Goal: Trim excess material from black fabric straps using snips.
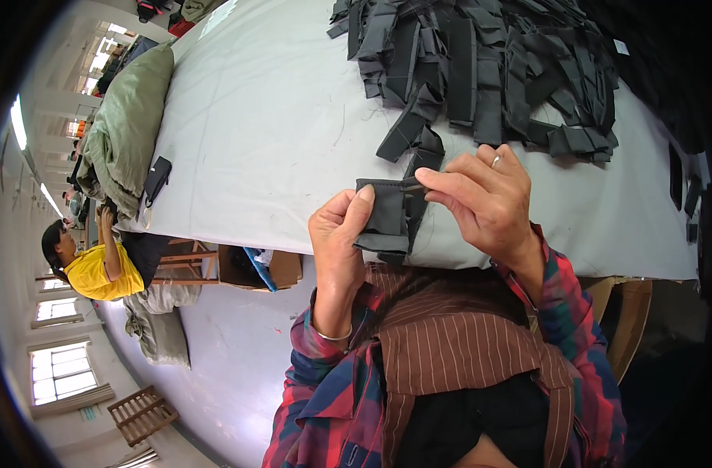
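Near the front edge of the table, my left hand (342, 226) pinches a folded dark grey fabric piece (387, 209), thumb on top. The piece has a stitched upper edge and joins a chain of similar strips leading up to the heap. At its upper right corner, my right hand (481, 195) is closed, thumb and forefinger pressed together. What those fingers hold is too small to make out; it may be a thin tool or a thread. A large heap of dark fabric strips (488, 70) lies beyond my hands, with loose threads around it.
A pale cloth covers the table (246, 132). On its left lie a black pouch (158, 178) and a big green sack (133, 109). Under the edge stands a cardboard box (285, 269). A person in a yellow shirt (106, 269) works at the far left.
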Available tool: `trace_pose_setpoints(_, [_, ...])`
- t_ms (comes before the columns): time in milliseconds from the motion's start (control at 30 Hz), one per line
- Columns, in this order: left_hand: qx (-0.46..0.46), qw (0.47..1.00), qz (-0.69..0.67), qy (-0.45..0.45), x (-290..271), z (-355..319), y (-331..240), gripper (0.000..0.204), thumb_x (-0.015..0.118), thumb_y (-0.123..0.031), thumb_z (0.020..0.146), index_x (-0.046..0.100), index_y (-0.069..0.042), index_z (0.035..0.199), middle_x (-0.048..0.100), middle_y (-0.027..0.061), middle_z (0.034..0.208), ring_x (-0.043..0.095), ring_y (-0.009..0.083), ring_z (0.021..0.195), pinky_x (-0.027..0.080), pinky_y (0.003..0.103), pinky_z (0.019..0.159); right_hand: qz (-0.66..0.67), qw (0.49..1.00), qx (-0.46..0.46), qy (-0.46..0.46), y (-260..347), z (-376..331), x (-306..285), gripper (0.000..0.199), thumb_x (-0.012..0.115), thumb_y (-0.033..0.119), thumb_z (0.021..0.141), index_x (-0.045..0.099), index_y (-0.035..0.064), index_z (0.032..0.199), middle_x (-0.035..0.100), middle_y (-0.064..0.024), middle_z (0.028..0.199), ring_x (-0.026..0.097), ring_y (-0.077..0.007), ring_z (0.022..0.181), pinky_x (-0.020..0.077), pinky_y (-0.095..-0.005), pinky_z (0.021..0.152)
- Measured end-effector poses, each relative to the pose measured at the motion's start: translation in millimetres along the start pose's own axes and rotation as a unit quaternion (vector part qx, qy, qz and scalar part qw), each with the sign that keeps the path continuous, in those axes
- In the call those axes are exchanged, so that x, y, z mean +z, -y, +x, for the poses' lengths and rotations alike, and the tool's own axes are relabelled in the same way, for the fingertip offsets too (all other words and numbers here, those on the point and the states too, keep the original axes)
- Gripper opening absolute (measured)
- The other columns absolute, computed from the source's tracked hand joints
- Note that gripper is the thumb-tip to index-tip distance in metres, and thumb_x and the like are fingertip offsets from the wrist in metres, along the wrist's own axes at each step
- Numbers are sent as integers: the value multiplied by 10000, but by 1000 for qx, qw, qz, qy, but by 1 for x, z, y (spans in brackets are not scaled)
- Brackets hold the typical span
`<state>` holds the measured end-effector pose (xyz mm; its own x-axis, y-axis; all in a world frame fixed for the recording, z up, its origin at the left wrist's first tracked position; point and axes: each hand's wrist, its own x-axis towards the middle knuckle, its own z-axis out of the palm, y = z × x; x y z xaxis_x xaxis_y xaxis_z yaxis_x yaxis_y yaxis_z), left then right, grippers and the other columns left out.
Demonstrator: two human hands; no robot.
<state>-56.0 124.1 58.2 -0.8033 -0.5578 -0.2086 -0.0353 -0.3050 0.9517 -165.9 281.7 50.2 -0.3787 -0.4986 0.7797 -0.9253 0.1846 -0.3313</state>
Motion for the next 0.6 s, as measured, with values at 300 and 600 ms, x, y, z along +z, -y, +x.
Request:
trace_pose_setpoints(300, [-9, 1000, -6, 4, -2, 0, 0, 242, 622, -149, 896, 612, -28, 687, 581, -21, 638, 457, 21, 547, 345, 184, 501, -20, 1000, -18, -3, 2, -1, 3, 300, 750, 114, 677, 697, 139, 971, 553, 28, 697, 411, -161, 560, 270, -304, 556])
trace_pose_setpoints(600, [48, 997, -32, 60, 4, -11, -9, 126, 603, -5, 879, 568, -24, 998, 646, 33, 757, 582, 68, 673, 465, 191, 649, 304, 906, 293, -22, 7, -7, -4, 159, 683, 73, 814, 673, 33, 967, 639, -25, 823, 564, -107, 707, 428, -239, 667])
